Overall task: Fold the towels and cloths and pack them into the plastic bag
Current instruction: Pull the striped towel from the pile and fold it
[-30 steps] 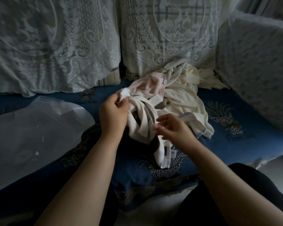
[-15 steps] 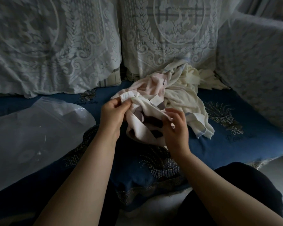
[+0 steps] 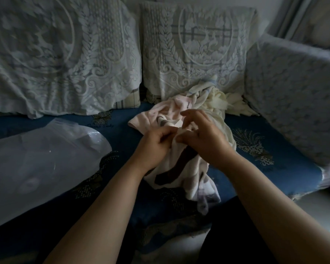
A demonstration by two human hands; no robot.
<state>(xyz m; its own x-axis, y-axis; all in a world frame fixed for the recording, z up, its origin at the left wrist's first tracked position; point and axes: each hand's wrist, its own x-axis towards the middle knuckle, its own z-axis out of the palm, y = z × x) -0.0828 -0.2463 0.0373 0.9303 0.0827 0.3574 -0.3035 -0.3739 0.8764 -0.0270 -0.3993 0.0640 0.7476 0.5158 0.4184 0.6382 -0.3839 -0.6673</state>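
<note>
- Your left hand (image 3: 156,142) has its grip curled tight on the top edge of the white terry towel with dark brown stripes (image 3: 179,168), thumb and fingers pinching the fabric.
- Your right hand (image 3: 202,138) is right beside it, thumb and forefinger nipping the same edge, the other fingers arched loosely above the cloth.
- The two hands are almost touching, so you seem to be hunting for a corner or hem rather than folding.
- The striped towel hangs crumpled below your hands, and its lower end trails onto the dark blue embroidered sofa seat (image 3: 274,141).
- Just behind it lies a pale pink cloth (image 3: 151,119), and behind that a cream-white heap of cloths (image 3: 217,100) bunched against the lace-covered back cushion (image 3: 194,50).
- The clear plastic bag (image 3: 46,153) lies on the seat well to the left; whether anything is inside I cannot tell.
- Judging by this, you are early on: first towel in hand, nothing visibly folded.
- Next, slide your hands apart along that edge to find both corners, then shake the towel flat before the first fold.
- Watch the pink cloth: it lies against the towel and could drag along.
</note>
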